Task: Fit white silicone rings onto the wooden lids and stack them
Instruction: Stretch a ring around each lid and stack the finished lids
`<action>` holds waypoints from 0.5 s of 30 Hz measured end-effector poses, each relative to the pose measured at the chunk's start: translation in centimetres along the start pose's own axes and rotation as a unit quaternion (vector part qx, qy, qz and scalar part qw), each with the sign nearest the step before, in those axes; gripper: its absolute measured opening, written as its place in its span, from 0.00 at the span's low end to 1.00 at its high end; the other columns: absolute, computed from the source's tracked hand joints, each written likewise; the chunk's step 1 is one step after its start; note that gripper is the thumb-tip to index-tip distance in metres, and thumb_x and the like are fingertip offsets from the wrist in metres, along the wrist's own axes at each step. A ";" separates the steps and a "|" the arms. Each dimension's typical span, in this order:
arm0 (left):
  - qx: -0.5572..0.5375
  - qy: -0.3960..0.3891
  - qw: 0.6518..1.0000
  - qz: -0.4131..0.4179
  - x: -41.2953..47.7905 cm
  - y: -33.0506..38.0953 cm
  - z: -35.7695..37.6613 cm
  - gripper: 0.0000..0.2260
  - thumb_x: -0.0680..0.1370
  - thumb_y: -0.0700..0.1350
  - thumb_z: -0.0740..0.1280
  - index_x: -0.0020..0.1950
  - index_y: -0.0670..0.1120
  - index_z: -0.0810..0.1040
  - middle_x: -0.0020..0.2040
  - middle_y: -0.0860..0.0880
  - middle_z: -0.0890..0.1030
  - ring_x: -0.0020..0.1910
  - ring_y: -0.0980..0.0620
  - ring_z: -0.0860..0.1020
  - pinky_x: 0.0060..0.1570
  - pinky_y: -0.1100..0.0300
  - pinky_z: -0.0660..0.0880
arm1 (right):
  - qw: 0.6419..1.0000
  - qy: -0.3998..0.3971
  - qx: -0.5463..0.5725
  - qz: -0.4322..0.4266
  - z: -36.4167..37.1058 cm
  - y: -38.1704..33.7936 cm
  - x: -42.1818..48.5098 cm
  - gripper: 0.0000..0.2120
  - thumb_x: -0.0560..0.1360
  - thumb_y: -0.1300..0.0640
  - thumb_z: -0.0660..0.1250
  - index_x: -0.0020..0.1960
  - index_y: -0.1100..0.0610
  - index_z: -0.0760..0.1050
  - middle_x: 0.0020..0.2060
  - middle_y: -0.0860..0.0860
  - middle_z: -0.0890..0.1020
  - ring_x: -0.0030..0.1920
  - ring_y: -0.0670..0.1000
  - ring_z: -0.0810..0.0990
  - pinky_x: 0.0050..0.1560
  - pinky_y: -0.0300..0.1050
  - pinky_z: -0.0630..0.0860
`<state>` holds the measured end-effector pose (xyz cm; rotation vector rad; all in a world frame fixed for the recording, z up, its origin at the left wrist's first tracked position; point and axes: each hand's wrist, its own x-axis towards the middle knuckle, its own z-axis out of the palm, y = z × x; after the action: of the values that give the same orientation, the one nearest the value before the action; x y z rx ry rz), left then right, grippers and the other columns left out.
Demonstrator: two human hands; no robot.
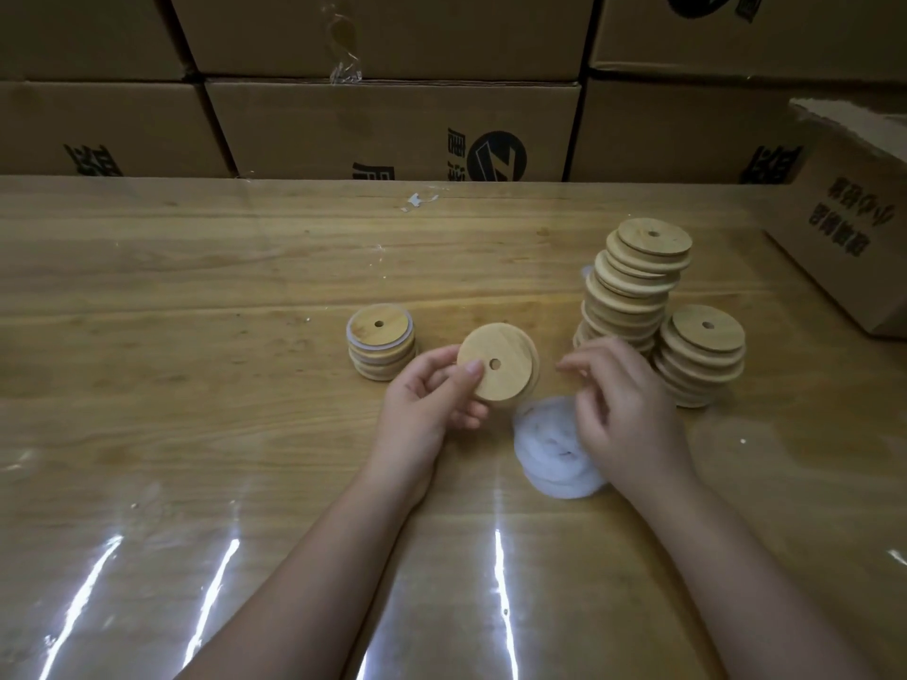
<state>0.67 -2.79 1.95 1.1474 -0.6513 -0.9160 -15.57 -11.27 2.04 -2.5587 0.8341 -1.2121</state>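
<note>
Cardboard cartons (392,125) are lining the wall behind a wooden bench (196,311) that is lying under clear, glaring film; head view, the only one.

Centre frame, the person's left hand (427,404) is holding one wooden lid (505,385) up off the bench, thumb on its face beside the hole, fingers curled behind its edge. No ring is showing on it yet.

The right hand (623,409) is hovering w/ loosely curled fingers over a pile of white silicone rings (545,454), which is lying just beside the held lid. Whether it is already pinching a ring can't be told: fingertips blurred.

At left, a short finished stack (382,343) is showing a white ring at its top lid. At right, a tall stack (633,287) is leaning, w/ a lower stack (699,355) touching it and an open carton (849,228) further right.

Risks, as a judgement: the right hand is working near the tall stack's base, so a knock is likely to be toppling it. The rings are lying heaped, so two may be coming up together. A ring stretched on unevenly may be twisting or popping off.
</note>
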 end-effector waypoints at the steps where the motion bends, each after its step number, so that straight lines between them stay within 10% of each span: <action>1: 0.002 0.002 1.000 -0.001 0.0 -0.1 0.0 0.12 0.74 0.40 0.68 0.57 0.39 0.76 0.35 0.48 0.82 0.27 0.56 0.77 0.27 0.66 0.73 | 0.999 -0.023 -0.014 0.018 -0.3 0.4 -0.1 0.14 0.69 0.66 0.56 0.48 0.62 0.77 0.43 0.53 0.78 0.45 0.55 0.77 0.40 0.47 0.74; 15: 0.037 0.018 0.997 0.058 -0.2 -0.5 0.0 0.06 0.74 0.37 0.68 0.49 0.43 0.76 0.35 0.55 0.80 0.31 0.55 0.78 0.30 0.65 0.74 | 0.967 -0.181 0.015 0.181 -0.2 1.9 -1.0 0.13 0.73 0.63 0.63 0.55 0.52 0.79 0.44 0.43 0.73 0.45 0.43 0.71 0.45 0.36 0.66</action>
<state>0.46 -2.66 1.48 1.1775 -0.7194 -0.7767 -16.98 -12.28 0.76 -2.3547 1.1143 -0.6228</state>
